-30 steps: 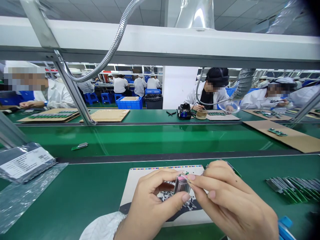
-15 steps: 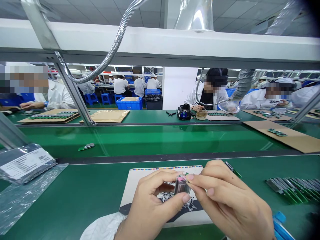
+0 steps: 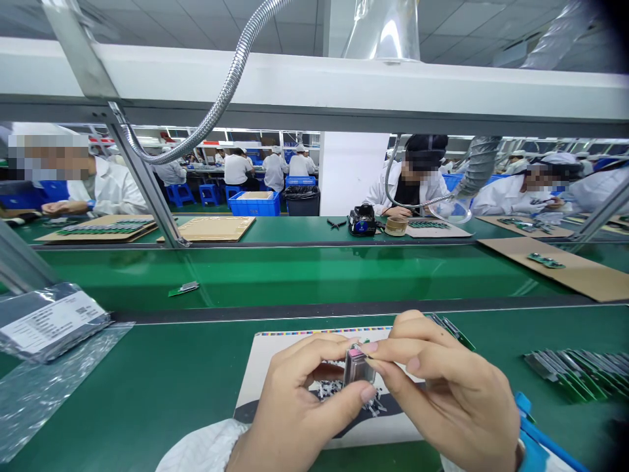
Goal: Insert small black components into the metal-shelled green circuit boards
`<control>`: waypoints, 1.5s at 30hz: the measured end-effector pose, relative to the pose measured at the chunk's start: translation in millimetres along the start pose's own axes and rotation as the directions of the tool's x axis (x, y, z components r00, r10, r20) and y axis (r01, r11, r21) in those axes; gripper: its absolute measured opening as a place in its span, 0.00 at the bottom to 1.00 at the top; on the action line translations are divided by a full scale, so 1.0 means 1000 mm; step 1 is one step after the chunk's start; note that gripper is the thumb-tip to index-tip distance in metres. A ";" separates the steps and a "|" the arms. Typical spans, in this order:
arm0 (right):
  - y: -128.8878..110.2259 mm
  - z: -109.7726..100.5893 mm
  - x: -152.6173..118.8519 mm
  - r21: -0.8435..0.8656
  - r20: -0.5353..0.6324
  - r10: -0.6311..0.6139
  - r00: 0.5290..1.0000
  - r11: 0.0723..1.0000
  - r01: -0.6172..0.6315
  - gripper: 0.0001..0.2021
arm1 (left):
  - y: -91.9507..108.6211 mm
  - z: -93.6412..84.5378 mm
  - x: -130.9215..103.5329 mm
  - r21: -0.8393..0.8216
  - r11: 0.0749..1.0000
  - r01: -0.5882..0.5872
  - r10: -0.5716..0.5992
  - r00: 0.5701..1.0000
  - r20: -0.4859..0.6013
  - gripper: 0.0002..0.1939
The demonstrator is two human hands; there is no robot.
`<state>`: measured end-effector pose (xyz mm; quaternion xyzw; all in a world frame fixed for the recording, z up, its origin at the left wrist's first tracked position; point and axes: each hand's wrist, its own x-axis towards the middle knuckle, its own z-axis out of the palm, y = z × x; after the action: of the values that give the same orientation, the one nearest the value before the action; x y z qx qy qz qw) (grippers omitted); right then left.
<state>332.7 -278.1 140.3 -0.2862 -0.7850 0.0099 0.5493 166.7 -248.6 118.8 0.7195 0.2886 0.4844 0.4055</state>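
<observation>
My left hand [image 3: 304, 400] grips a small circuit board with a metal casing [image 3: 357, 368] between thumb and fingers. The casing stands roughly upright, with a pink patch at its top and a bit of green board behind it. At the casing's upper right corner, the thumb and forefinger of my right hand [image 3: 442, 380] are pinched together; what they hold, if anything, is too small to make out. Beneath both hands lies a white and black printed sheet [image 3: 268, 357], bearing a heap of small metal parts [image 3: 330, 389].
Several metal-cased boards [image 3: 580, 373] lie in a row at right, with others [image 3: 452, 330] behind my right hand. One board [image 3: 184, 288] sits on the green conveyor belt [image 3: 295, 275]. A labelled bag [image 3: 54, 321] is at left. Co-workers sit beyond the belt.
The board on the belt has moved right. My right hand and wrist have shifted slightly left, fingertips still at the casing's corner. My left hand has barely moved.
</observation>
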 end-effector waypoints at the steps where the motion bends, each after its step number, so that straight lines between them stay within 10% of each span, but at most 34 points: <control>1: 0.001 0.000 -0.001 0.038 -0.016 0.012 1.000 0.999 -0.012 0.15 | 0.000 0.000 0.000 -0.026 1.000 0.008 -0.008 1.000 0.006 0.11; 10: 0.007 0.000 -0.010 0.199 -0.026 0.097 0.995 0.976 -0.090 0.18 | -0.002 0.000 -0.001 -0.133 0.990 0.041 -0.039 0.999 0.016 0.13; 20: -0.005 -0.004 0.000 -0.142 0.080 -0.050 0.996 0.988 0.061 0.12 | 0.003 -0.001 0.000 0.076 0.993 -0.096 0.098 0.995 -0.028 0.11; 45: 0.003 0.011 -0.007 0.238 -0.118 0.091 0.989 0.969 -0.061 0.07 | 0.005 -0.002 -0.001 0.161 0.974 -0.158 0.165 0.986 -0.030 0.10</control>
<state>326.4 -275.3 128.8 -0.2496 -0.7301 0.1048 0.6274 164.2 -251.2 122.9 0.7596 0.2755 0.5068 0.3003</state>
